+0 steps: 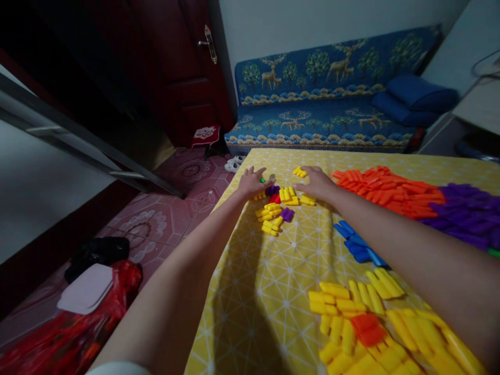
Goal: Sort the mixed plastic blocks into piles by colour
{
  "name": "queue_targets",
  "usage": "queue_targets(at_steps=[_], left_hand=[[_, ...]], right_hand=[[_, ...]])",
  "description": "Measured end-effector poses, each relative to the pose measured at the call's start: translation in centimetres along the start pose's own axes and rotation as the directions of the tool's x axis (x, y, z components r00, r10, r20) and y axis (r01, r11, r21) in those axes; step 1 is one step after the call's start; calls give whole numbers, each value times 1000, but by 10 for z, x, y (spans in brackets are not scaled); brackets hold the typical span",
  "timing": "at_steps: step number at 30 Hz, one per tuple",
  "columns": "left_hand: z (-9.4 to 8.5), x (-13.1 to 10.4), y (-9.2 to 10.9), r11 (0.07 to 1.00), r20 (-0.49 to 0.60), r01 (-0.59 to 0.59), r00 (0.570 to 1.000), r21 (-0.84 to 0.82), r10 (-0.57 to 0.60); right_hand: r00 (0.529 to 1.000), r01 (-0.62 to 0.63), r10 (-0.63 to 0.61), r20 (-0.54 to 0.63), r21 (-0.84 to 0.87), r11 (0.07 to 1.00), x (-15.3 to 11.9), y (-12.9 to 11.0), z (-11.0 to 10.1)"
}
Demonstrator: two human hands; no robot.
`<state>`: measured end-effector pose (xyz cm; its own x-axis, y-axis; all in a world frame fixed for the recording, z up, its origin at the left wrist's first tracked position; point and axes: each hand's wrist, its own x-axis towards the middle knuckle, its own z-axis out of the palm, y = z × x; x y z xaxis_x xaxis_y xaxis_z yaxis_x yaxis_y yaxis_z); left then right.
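Both arms reach out over a table with a yellow patterned cloth (289,271). My left hand (253,182), fingers spread, is at the left edge of a small mixed group of plastic pieces, beside a green piece (262,180). My right hand (314,182) is on the other side of that group, its fingers apart and touching or close to a few yellow pieces (300,172). Between the hands lie yellow pieces (288,195), a red piece (275,199) and dark purple pieces (272,190). Nearer to me are more yellow pieces (269,212) and a purple piece (287,214).
An orange pile (386,190) and a purple pile (464,213) lie at the right, with blue pieces (357,242) under my right forearm. A large yellow pile (351,333) holds one orange-red cluster (367,329). Behind the table stands a blue sofa (312,114).
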<state>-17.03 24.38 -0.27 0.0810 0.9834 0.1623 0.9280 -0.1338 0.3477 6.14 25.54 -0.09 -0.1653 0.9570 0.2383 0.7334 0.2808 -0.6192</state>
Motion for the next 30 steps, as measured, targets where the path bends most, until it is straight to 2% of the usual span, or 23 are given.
queue_targets(at_steps=[4, 7, 9, 13, 17, 19, 21, 23, 26, 28, 30], left_hand=[[10, 10, -9, 989, 100, -99, 989, -110, 110], [13, 6, -12, 966, 97, -161, 978, -204, 184], [13, -1, -12, 944, 99, -167, 975, -283, 201], [10, -23, -8, 855, 93, -88, 983, -512, 157], [1, -61, -1, 673, 115, 44, 991, -738, 62], [-4, -84, 3, 567, 146, 120, 989, -815, 1], [-12, -107, 6, 510, 153, 144, 988, -848, -25], [-23, -130, 10, 542, 123, 124, 992, -831, -38], [-45, -169, 17, 726, -26, 18, 998, -687, -50], [-57, -201, 24, 827, -140, -71, 990, -557, -9], [-63, -233, 31, 894, -216, -136, 975, -427, 45]], right_hand=[[988, -113, 126, 94, -129, 985, 24, 16, 17], [980, -62, 100, 171, -212, 975, 24, 20, 25], [981, 17, 20, 194, -187, 982, 17, 17, 32], [974, 123, -111, 198, -51, 991, -15, -7, 50], [978, 144, -148, 144, 35, 989, -62, -43, 62], [974, 169, -176, 146, 60, 984, -84, -60, 63], [964, 191, -210, 162, 124, 974, -104, -75, 58], [961, 176, -220, 170, 240, 955, -124, -87, 48], [977, 148, -195, 84, 388, 910, -163, -99, 24], [980, 179, -199, -2, 449, 875, -199, -102, 4], [973, 213, -226, -35, 505, 836, -241, -101, -13]])
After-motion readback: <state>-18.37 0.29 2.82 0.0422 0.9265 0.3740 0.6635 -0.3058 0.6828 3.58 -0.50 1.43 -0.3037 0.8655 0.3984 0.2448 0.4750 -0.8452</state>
